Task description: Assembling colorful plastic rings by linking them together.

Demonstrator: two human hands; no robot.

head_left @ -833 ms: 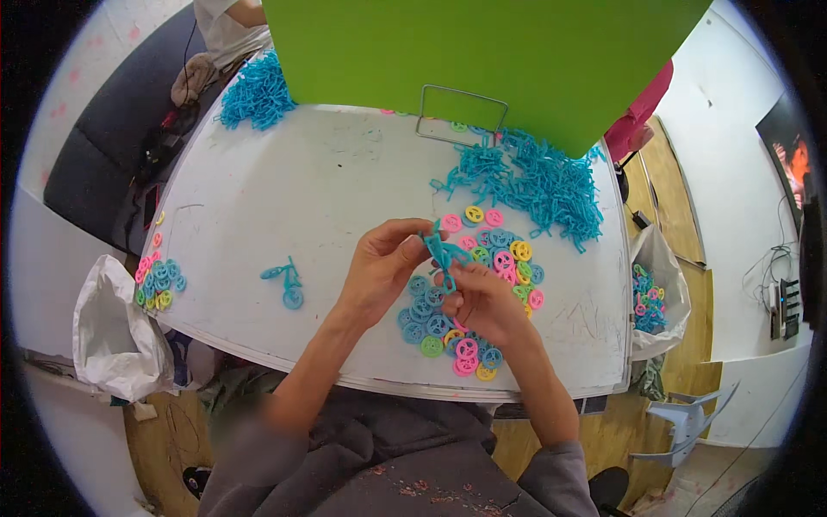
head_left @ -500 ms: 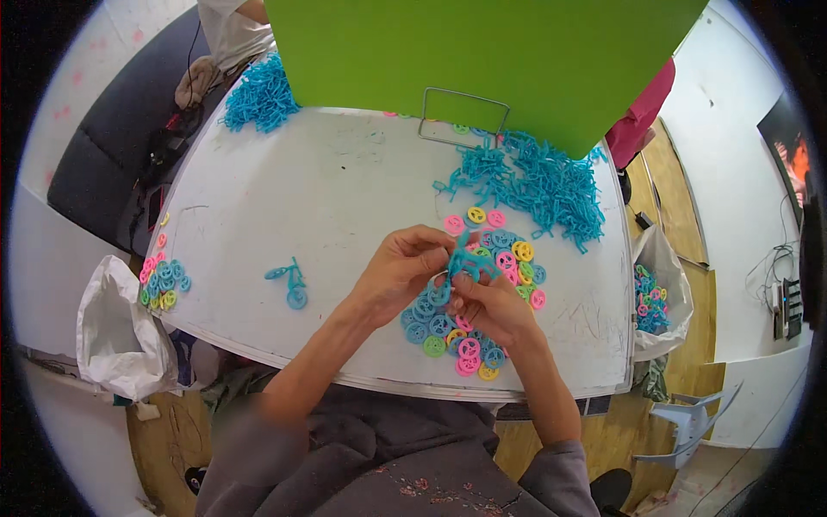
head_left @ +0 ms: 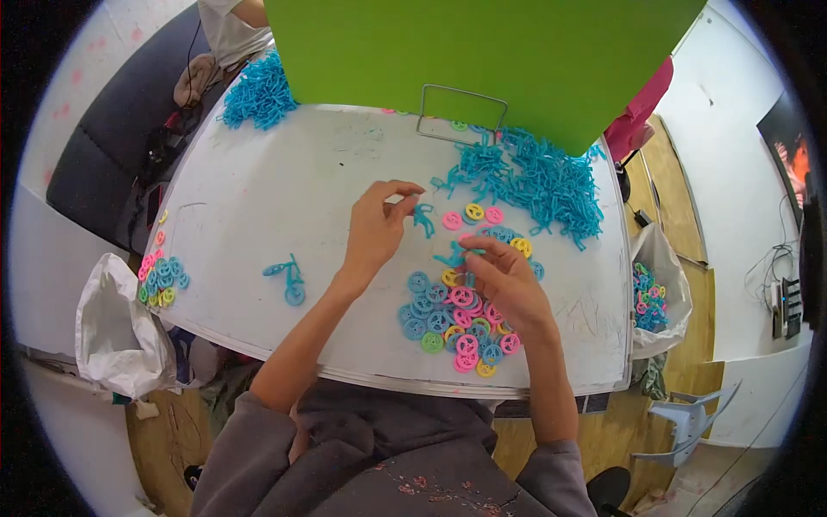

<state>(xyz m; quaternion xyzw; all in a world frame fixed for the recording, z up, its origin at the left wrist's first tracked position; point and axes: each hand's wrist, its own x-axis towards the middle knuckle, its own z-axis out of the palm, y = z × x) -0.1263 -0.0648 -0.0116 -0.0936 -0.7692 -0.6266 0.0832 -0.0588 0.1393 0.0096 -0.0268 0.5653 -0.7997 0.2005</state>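
Observation:
My left hand [head_left: 376, 231] is above the middle of the table, thumb and fingers curled, with a small blue plastic toy part [head_left: 423, 221] at its thumb tip. To its right, my right hand [head_left: 512, 277] pinches another blue plastic toy part [head_left: 450, 255] over a pile of small toy wheels [head_left: 438, 317] in blue, pink, yellow and green. The hands are apart. Left of them lies a blue toy piece [head_left: 293, 280] with a wheel at its near end. Beyond my right hand is a large heap of blue plastic parts [head_left: 556, 194].
A green panel [head_left: 482, 69] stands across the far side, with a bent wire frame [head_left: 463, 113] before it. More blue parts [head_left: 260, 93] lie far left; wheels [head_left: 162, 280] sit at the left edge. White sacks [head_left: 121, 332] flank the table, the right sack [head_left: 676, 302] holding coloured pieces.
My hands, together on blue parts before, have separated. The left has moved away and slightly left, the right stays over the wheels. Each has a blue part at its fingertips.

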